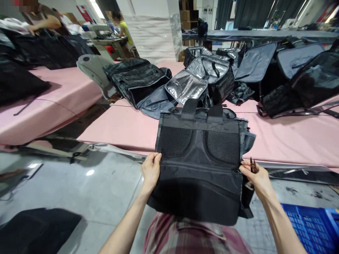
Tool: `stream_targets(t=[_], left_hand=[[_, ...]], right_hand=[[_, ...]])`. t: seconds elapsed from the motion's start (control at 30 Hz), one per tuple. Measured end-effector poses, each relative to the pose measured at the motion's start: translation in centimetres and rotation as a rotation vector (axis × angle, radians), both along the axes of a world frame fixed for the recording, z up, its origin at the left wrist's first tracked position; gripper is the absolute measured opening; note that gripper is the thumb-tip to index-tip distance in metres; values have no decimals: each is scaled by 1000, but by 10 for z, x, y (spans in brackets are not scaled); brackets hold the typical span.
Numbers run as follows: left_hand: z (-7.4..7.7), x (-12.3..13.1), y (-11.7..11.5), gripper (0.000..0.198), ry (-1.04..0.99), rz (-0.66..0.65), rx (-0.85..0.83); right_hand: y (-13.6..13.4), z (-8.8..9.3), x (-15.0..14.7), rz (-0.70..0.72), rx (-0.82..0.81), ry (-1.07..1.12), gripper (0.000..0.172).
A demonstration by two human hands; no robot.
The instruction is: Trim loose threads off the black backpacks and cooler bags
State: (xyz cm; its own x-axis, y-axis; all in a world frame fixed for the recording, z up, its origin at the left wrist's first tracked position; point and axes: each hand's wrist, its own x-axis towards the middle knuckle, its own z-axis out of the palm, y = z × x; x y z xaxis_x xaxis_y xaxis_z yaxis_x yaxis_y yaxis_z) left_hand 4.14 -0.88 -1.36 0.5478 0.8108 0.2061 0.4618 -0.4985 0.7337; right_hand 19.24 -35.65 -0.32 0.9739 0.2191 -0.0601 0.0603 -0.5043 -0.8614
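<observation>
A black backpack (199, 173) with two mesh back pads and short straps at its top hangs in front of me, its back panel facing me. My left hand (152, 171) pinches its left side edge. On the opposite edge, my right hand (254, 173) grips the fabric near the side seam. Small dark thread snips (253, 165) stick up from between the fingers of my right hand. A small pocket (249, 141) juts out on the bag's right side. The bag's far side is hidden from me.
Behind it runs a pink-covered table (124, 127) bearing a silver-lined open bag (212, 70) and a camouflage bag (137, 79). More dark bags (299, 77) lie at the right. A blue crate (308, 225) stands on the floor. Other people work at the far left.
</observation>
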Motion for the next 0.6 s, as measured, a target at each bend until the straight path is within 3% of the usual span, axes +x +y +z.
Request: stream_targets(t=[0.2, 0.4, 0.6], left_hand=[[-3, 2, 1, 31, 0, -15, 20], [-7, 3, 0, 28, -29, -28, 50], [-9, 3, 0, 28, -13, -26, 86]], right_hand=[[0, 7, 4, 124, 14, 1, 54], [-5, 16, 14, 217, -159, -77, 36], [-1, 18, 2, 326, -292, -218, 28]])
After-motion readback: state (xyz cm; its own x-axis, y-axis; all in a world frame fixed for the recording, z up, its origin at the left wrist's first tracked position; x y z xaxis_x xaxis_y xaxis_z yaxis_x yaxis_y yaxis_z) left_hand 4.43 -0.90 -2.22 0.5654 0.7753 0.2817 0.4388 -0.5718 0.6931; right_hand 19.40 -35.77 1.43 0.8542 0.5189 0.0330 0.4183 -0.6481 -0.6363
